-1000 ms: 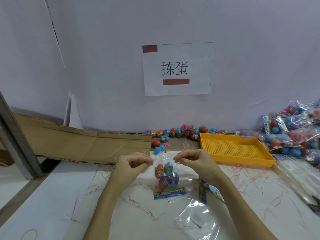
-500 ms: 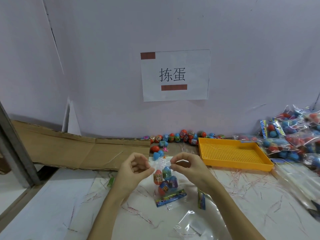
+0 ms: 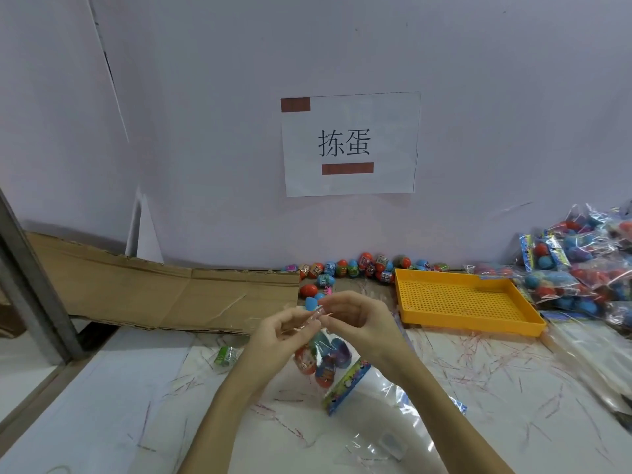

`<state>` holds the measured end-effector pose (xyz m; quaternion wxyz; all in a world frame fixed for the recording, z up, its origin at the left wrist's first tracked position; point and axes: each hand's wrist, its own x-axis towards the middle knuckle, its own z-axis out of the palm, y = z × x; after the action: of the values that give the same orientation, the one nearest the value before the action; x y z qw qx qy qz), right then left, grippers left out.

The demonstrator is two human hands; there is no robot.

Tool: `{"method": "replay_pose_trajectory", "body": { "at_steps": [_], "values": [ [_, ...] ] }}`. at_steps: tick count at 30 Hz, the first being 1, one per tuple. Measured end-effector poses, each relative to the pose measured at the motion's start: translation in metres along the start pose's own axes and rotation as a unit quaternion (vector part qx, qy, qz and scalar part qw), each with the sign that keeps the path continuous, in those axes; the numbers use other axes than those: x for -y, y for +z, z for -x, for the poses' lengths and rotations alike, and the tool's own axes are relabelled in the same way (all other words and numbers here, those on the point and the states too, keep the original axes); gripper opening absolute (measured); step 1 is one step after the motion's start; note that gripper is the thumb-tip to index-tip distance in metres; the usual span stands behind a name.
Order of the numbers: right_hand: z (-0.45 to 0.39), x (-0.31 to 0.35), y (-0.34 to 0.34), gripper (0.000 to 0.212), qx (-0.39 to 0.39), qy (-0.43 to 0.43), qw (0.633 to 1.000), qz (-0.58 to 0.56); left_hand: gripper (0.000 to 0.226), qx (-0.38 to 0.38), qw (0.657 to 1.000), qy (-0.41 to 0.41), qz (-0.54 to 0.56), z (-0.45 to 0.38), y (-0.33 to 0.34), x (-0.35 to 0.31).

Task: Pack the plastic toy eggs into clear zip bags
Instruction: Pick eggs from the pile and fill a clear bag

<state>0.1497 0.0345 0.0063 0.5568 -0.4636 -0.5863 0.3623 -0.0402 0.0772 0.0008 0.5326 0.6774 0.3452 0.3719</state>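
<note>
Head view, looking down over a white table (image 3: pixel 102 405) littered with thin red strips. Both hands meet at centre, above the tabletop. Left hand (image 3: pixel 273 340) and right hand (image 3: pixel 355 319) each pinch the top edge of a clear zip bag (image 3: pixel 323 357), thumb against fingers, fingertips close together at the bag's mouth. Bag hangs below the fingers, tilted, its lower end toward the right. Inside it: several toy eggs (image 3: pixel 328 350), red, blue and purple, bunched together, with a printed blue card strip (image 3: pixel 345 388) along the bottom.

Loose eggs (image 3: pixel 355 266) lie in a row against the back wall, just left of an orange perforated tray (image 3: pixel 461 299); a red one (image 3: pixel 308 289) and a blue one (image 3: pixel 310 303) sit nearer the hands. Filled bags (image 3: pixel 581 268) are heaped at far right, beside the tray. Flat empty clear bags (image 3: pixel 393 432) lie on the table under the right forearm. Small green wrapped item (image 3: pixel 225 355) sits left of the left hand. Brown cardboard sheet (image 3: pixel 154 295) lies at left rear. Paper sign (image 3: pixel 349 143) is fixed to the wall.
</note>
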Motion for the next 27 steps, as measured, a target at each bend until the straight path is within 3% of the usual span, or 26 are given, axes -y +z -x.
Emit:
{"method": "replay_pose_trajectory", "body": {
  "at_steps": [4,7,12,15,21,27],
  "values": [
    [-0.003,-0.001,-0.005,0.017,-0.049,0.000,0.995,0.081,0.018,-0.100,0.992,-0.043,0.070,-0.004,-0.002,0.006],
    [-0.003,-0.004,-0.017,0.009,-0.039,0.050,0.995,0.082,0.014,-0.141,0.980,-0.055,0.127,-0.006,-0.005,0.006],
    [-0.002,-0.006,-0.015,0.012,-0.038,0.100,0.992,0.064,0.012,-0.102,0.984,-0.079,0.122,-0.006,-0.004,0.006],
    [-0.001,-0.004,-0.017,0.009,-0.029,0.103,0.993,0.044,0.013,-0.147,0.981,-0.071,0.108,-0.007,-0.004,0.007],
    [-0.003,-0.006,-0.007,0.011,-0.098,0.119,0.988,-0.002,0.022,-0.182,0.968,-0.073,0.155,-0.008,-0.002,0.010],
    [-0.002,-0.002,-0.006,0.014,-0.097,0.088,0.990,0.043,0.011,-0.112,0.982,-0.079,0.131,-0.007,-0.008,0.008]
  ]
}}
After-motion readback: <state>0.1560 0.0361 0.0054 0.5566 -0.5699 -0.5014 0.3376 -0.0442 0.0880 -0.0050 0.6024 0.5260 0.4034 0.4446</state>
